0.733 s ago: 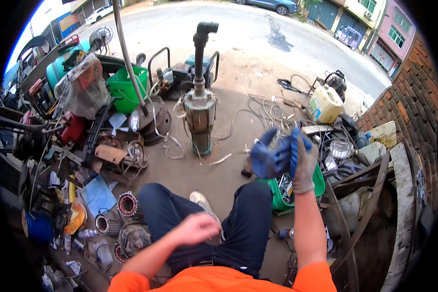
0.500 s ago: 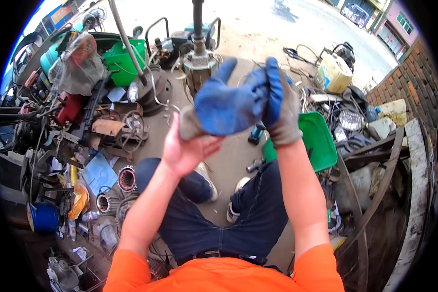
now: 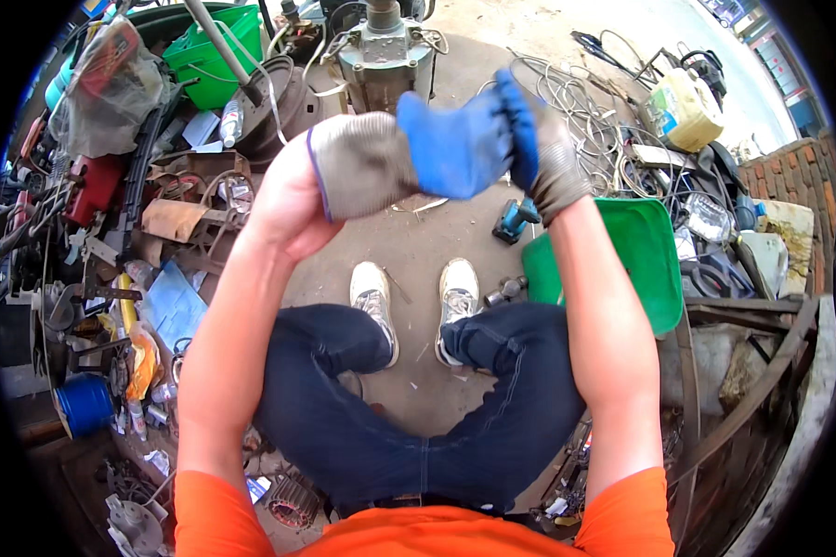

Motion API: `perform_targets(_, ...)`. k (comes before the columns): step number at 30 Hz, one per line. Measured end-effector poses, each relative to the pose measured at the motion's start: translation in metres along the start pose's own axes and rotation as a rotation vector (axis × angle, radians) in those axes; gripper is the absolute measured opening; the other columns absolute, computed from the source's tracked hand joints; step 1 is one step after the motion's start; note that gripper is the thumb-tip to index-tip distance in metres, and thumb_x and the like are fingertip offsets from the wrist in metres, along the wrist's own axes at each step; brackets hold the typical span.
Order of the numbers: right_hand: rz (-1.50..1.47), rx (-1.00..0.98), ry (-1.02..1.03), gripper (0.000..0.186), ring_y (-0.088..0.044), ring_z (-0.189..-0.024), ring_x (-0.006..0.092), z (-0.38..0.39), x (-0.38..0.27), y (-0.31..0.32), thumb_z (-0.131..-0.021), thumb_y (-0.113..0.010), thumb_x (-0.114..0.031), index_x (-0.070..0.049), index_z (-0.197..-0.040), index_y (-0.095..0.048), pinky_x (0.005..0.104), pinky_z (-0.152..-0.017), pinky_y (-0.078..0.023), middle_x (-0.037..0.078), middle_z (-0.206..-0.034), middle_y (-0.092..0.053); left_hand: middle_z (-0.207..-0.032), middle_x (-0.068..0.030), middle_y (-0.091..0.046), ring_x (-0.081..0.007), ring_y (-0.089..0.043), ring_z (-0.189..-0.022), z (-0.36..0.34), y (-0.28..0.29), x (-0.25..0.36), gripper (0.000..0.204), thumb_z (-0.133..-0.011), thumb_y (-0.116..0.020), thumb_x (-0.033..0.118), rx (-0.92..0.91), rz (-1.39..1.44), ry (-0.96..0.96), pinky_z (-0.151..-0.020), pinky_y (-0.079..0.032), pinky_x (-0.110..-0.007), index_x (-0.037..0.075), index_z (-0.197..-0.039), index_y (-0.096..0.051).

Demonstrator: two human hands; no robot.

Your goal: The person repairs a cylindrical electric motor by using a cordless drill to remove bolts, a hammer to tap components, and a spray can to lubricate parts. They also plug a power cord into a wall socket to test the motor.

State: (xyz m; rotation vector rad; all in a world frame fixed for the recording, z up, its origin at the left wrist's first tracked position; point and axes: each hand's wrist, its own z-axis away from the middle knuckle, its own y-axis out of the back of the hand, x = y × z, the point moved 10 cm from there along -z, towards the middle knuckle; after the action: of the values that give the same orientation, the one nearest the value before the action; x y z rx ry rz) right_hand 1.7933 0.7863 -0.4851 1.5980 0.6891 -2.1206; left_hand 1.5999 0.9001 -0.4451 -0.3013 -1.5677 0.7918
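Observation:
A grey work glove with a blue coated palm [image 3: 367, 165] is partly over my left hand [image 3: 288, 200]. Its cuff surrounds the knuckles, while the wrist and heel of the hand stay bare. The fingers of that hand are hidden inside the glove. My right hand [image 3: 541, 144] wears a matching glove and grips the blue finger end of the left one, which is blurred by motion. Both hands are raised in front of me, above the floor.
A green bin [image 3: 646, 265] stands by my right knee, with a teal power tool [image 3: 514, 221] beside it. Ahead is a grey metal machine [image 3: 387, 65]. Loose cable [image 3: 567, 102] and a yellowish jerrycan [image 3: 685, 110] lie right. Scrap and a green bucket [image 3: 215, 60] crowd the left.
The glove's cuff has slid over my left fingers and knuckles, which were bare outside it before. My left hand has moved up and left. The view has tilted down, and both my shoes show.

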Motion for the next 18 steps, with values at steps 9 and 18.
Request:
perform_targets(9,0.623,-0.457,-0.144,0.05,-0.066,-0.073,0.0206,0.031,0.008,-0.05,-0.086,-0.064,-0.052,-0.003,-0.096,-0.069,0.0342,-0.068,-0.051,0.012,-0.08,-0.069,-0.088,-0.0036,-0.066,-0.0096,-0.064,-0.077,-0.038,0.038,-0.042,0.014,-0.09,-0.065,0.006,0.278,-0.426,0.143,-0.068,-0.053,-0.024,-0.001,-0.101,-0.061)
perform_targets(18,1.176,-0.255,0.477,0.03,-0.07,-0.082,0.0328,0.033,-0.005,-0.069,-0.086,-0.058,-0.029,0.0,-0.089,-0.067,0.0427,-0.073,-0.055,0.02,-0.08,-0.07,-0.068,-0.0035,-0.058,-0.0097,-0.056,-0.053,-0.051,0.058,-0.071,0.012,-0.083,-0.056,-0.001,0.344,-0.994,0.356,-0.044,-0.046,-0.025,0.001,-0.095,-0.057)
